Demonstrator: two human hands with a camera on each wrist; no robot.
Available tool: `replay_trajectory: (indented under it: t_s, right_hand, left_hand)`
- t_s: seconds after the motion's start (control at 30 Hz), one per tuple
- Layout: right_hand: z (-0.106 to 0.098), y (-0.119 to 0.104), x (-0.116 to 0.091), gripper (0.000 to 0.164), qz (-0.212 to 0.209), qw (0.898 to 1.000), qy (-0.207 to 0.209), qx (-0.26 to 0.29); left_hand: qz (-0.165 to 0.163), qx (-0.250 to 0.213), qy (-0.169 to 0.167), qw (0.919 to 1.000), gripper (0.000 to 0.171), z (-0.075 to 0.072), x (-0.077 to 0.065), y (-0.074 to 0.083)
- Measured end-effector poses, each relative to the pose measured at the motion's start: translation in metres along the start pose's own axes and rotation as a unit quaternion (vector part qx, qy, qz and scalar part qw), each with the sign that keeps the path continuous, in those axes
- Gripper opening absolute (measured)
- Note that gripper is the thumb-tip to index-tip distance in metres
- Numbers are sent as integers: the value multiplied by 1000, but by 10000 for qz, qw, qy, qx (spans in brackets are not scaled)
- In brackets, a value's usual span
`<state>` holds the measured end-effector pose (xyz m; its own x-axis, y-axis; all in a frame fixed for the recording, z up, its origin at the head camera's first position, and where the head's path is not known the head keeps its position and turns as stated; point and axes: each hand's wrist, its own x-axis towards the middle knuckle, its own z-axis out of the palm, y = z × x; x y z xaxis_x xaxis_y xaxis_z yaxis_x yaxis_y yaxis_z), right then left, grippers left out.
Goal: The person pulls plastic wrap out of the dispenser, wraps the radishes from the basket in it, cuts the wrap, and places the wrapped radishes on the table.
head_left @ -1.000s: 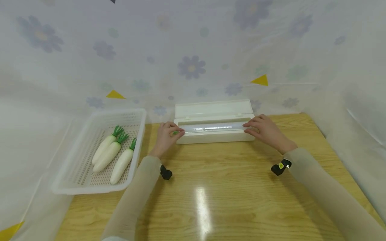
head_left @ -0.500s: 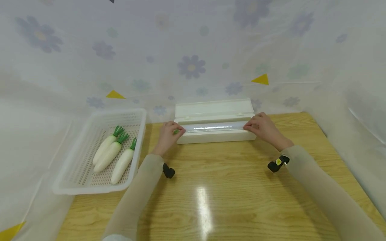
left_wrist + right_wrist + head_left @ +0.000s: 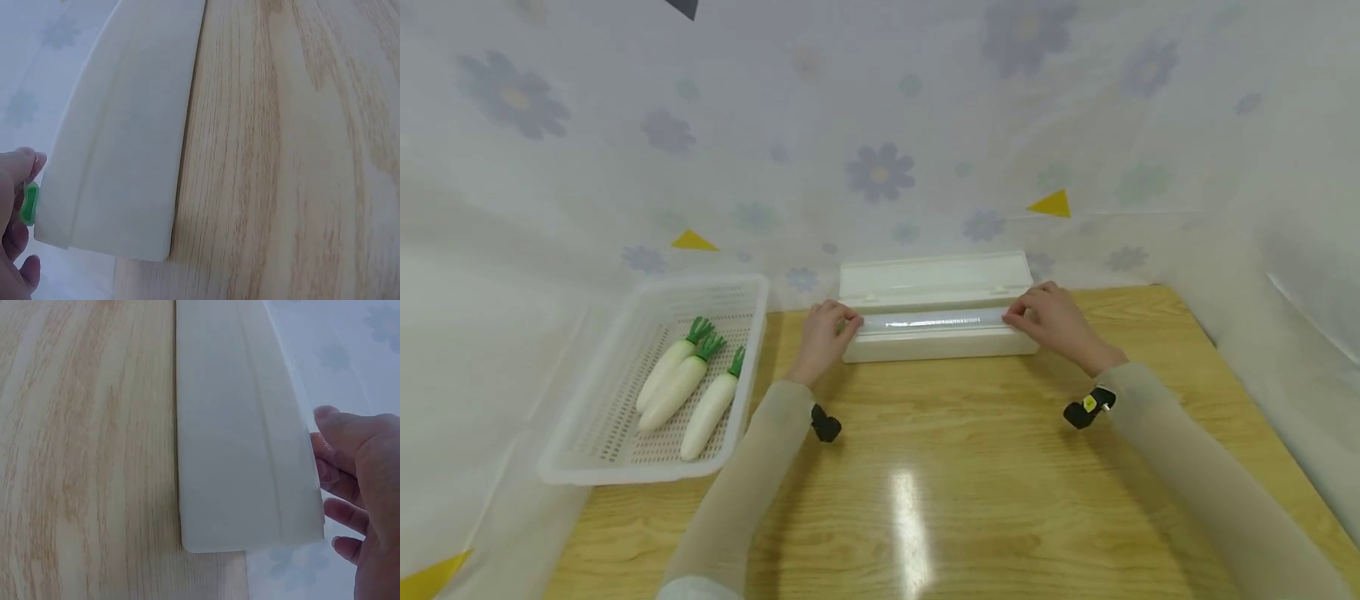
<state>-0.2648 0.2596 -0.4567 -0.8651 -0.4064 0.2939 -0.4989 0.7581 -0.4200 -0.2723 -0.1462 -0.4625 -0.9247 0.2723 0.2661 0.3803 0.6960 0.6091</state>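
Note:
A white cling film box (image 3: 940, 346) lies on the table with its lid (image 3: 936, 275) raised at the back. The shiny roll of cling film (image 3: 932, 320) spans its opening. My left hand (image 3: 823, 337) pinches the film at the left end, thumb and forefinger together. At the other end, my right hand (image 3: 1056, 327) pinches the film too. A small green piece (image 3: 29, 203) shows beside the left fingers at the box's end in the left wrist view. The pinched film edge itself is too clear to make out.
A white slotted basket (image 3: 762, 342) stands on the left, holding 3 white radishes (image 3: 709, 415) with green tops. The wooden table (image 3: 1000, 467) extends in front of the box. A flowered curtain (image 3: 880, 108) rises close behind the box.
The thumb and fingers of my right hand have closed together at the film. My left fingertips have drawn together as well. The box stays in place while the head view shifts slightly.

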Motion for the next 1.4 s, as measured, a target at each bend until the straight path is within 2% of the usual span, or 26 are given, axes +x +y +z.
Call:
replay_trajectory:
  t_s: [0.27,0.43,0.53,0.73,1.1,1.27,1.4]
  right_hand:
    - [-8,-1,4,10,330,9977,-459,366]
    - [-15,-5,6,11,316,9978,-580,-46]
    - [-18,-8,6,8,291,9975,-585,-274]
    - [-17,-6,5,6,231,9982,-454,-300]
    - [-21,-2,7,8,351,9966,-741,-75]
    - [-21,-1,8,18,346,9957,-723,-457]
    - [-19,1,5,12,318,9965,-535,-564]
  left_hand:
    - [-143,-33,-431,9990,19,-2,5,-1]
    - [-249,22,-667,9975,17,-3,7,-3]
    - [-267,-56,-651,9975,14,-5,7,-3]
    - [-372,-395,-429,9976,12,-9,6,-1]
    - [-500,-152,-482,9975,12,-11,5,8]
    - [-623,-103,-400,9972,12,-10,6,10]
    - [-740,-65,-317,9967,21,-9,6,12]
